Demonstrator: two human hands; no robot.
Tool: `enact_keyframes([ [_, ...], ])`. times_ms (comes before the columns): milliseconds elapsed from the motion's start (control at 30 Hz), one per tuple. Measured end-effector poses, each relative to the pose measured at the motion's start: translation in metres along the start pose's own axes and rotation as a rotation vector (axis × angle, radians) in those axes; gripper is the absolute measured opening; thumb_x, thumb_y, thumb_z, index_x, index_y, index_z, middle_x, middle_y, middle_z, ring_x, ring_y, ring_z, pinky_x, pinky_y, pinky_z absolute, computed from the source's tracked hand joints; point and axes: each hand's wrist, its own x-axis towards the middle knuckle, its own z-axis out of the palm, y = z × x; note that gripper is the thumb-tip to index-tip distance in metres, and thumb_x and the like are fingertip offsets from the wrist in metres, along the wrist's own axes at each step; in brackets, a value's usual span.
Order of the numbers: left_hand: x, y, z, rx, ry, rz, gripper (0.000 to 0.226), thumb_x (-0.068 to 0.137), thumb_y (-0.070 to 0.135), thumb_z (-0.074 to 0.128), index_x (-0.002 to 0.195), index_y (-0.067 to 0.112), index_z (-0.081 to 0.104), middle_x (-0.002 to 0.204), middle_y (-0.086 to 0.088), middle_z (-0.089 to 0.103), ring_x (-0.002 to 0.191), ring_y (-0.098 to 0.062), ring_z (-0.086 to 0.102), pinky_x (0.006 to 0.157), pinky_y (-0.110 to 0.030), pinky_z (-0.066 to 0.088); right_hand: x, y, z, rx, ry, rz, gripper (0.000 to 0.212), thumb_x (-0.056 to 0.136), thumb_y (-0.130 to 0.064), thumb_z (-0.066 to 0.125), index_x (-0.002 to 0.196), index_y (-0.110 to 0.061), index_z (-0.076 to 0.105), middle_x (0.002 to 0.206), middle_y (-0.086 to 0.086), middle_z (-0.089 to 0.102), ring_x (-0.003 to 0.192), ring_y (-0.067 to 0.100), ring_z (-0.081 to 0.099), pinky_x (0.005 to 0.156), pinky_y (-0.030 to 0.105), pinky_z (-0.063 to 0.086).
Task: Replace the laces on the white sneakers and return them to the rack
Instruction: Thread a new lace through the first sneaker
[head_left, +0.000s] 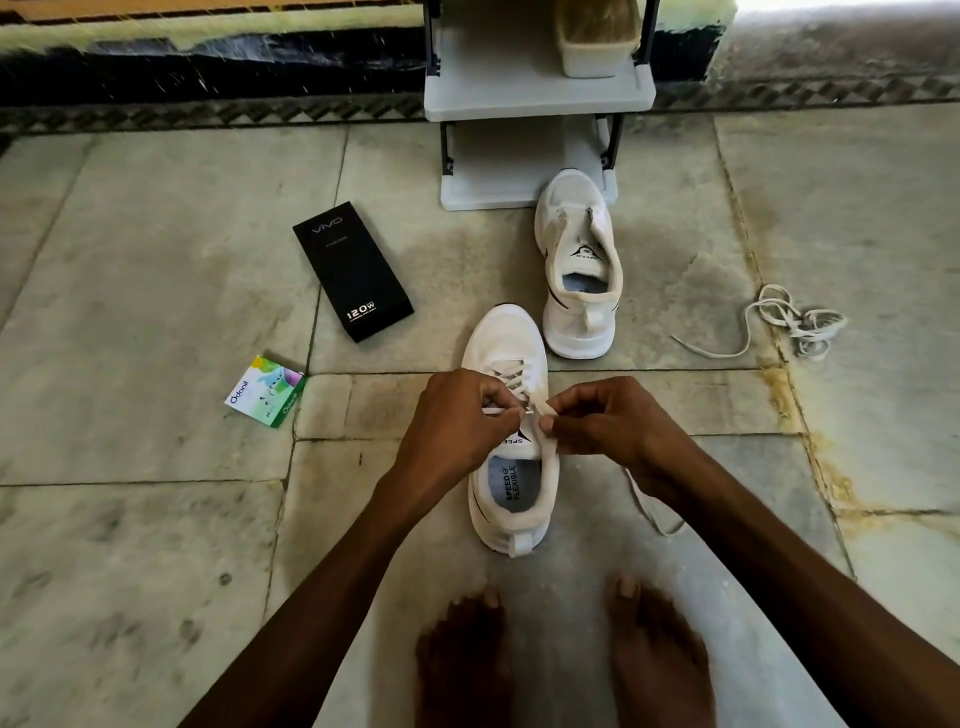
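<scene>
The near white mesh sneaker (511, 426) stands upright on the pale stone-tile floor (156, 519), toe pointing away from the person and its heel just ahead of two bare feet (467, 660). A flat off-white lace (511, 376) criss-crosses its upper eyelets. The left hand (457, 415) has its grip pressed together, thumb and fingertips pinching a short end of this lace at the left of the tongue. The right hand (602, 421) likewise closes thumb against forefinger on the lace over the printed tongue, the other fingers curled in. A slack tail of the lace runs out under the right wrist and lies on the floor beside the heel. The second white sneaker (579, 265) stands just beyond and to the right, without a lace, tongue pulled up, its toe touching or nearly touching the bottom shelf of the grey plastic shoe rack (530, 98), where a tan shoe (597, 36) sits on the upper shelf. A loose off-white lace (795, 322) lies tangled well apart to the right. To the left lie a black rectangular carton (353, 270) and, nearer, a small colourful packet (265, 392), both well apart from the hands; bare tile spreads on either side of the forearms.
</scene>
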Motion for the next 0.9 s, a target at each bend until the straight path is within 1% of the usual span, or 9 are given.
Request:
enact_keyframes([
  [67,-0.001,-0.002,0.002,-0.015,0.017,0.007,0.005,0.08,0.023,0.076,0.084,0.024,0.079,0.084,0.011,0.074,0.076,0.002,0.065,0.072,-0.014,0.05,0.0,0.001,0.0,0.006,-0.009,-0.005,0.011,0.08,-0.006,0.078,0.09,-0.003,0.075,0.086,0.017,0.075,0.089,0.037,0.071,0.086,0.049,0.058],
  [167,-0.001,-0.003,0.005,-0.039,0.039,-0.013,0.005,0.08,0.024,0.075,0.079,0.028,0.076,0.072,0.017,0.07,0.066,0.008,0.06,0.06,-0.003,0.039,0.001,0.001,0.0,0.01,-0.015,-0.01,0.01,0.08,-0.007,0.078,0.089,-0.005,0.076,0.086,0.015,0.075,0.091,0.037,0.071,0.086,0.048,0.058],
  [267,-0.003,-0.002,0.011,-0.042,0.081,-0.049,0.004,0.078,0.027,0.075,0.076,0.03,0.073,0.064,0.02,0.061,0.062,0.002,0.058,0.058,-0.009,0.038,0.0,0.0,0.0,0.005,-0.012,-0.013,0.011,0.079,-0.009,0.079,0.09,-0.008,0.076,0.084,0.01,0.076,0.087,0.032,0.072,0.084,0.044,0.06],
  [367,-0.003,-0.002,0.017,-0.041,0.102,-0.061,0.004,0.079,0.029,0.075,0.082,0.026,0.075,0.074,0.013,0.068,0.069,-0.006,0.063,0.064,-0.015,0.043,-0.001,-0.001,0.002,-0.009,-0.001,-0.019,0.014,0.079,-0.01,0.079,0.093,-0.007,0.076,0.082,0.008,0.075,0.081,0.025,0.073,0.081,0.04,0.061],
  [500,-0.003,-0.002,0.017,0.011,0.123,-0.034,0.004,0.08,0.03,0.074,0.083,0.028,0.075,0.082,0.011,0.072,0.072,-0.006,0.063,0.064,-0.016,0.043,-0.003,-0.002,0.003,-0.079,0.044,-0.057,0.016,0.08,-0.014,0.08,0.095,-0.011,0.077,0.085,0.005,0.075,0.081,0.023,0.073,0.075,0.031,0.061],
  [633,-0.005,0.002,0.019,0.136,0.16,-0.004,0.011,0.083,0.036,0.072,0.09,0.028,0.075,0.094,0.011,0.071,0.082,-0.009,0.063,0.068,-0.02,0.042,-0.003,0.004,0.012,-0.338,0.141,-0.172,0.017,0.077,-0.028,0.081,0.093,-0.027,0.077,0.087,-0.009,0.074,0.079,0.009,0.071,0.08,0.04,0.059],
  [700,-0.004,0.003,0.019,0.138,0.153,-0.013,0.01,0.084,0.034,0.071,0.091,0.027,0.075,0.095,0.01,0.071,0.083,-0.01,0.063,0.068,-0.021,0.043,-0.004,0.003,0.014,-0.389,0.137,-0.19,0.016,0.078,-0.029,0.079,0.093,-0.028,0.076,0.089,-0.01,0.074,0.08,0.007,0.07,0.082,0.041,0.057],
  [833,-0.001,0.002,0.019,-0.089,0.112,-0.092,0.003,0.081,0.024,0.075,0.081,0.023,0.077,0.082,0.011,0.071,0.079,-0.008,0.067,0.071,-0.024,0.052,-0.004,0.0,0.008,-0.346,0.078,-0.208,0.007,0.086,-0.026,0.074,0.093,-0.027,0.075,0.088,-0.008,0.074,0.075,0.008,0.072,0.081,0.046,0.058],
  [900,-0.002,0.005,0.02,-0.167,0.115,-0.142,0.002,0.08,0.022,0.075,0.078,0.022,0.076,0.08,0.008,0.072,0.079,-0.009,0.067,0.073,-0.025,0.054,-0.004,-0.001,0.008,-0.354,0.083,-0.215,0.006,0.085,-0.025,0.075,0.091,-0.027,0.075,0.085,-0.008,0.075,0.072,0.006,0.072,0.08,0.045,0.058],
])
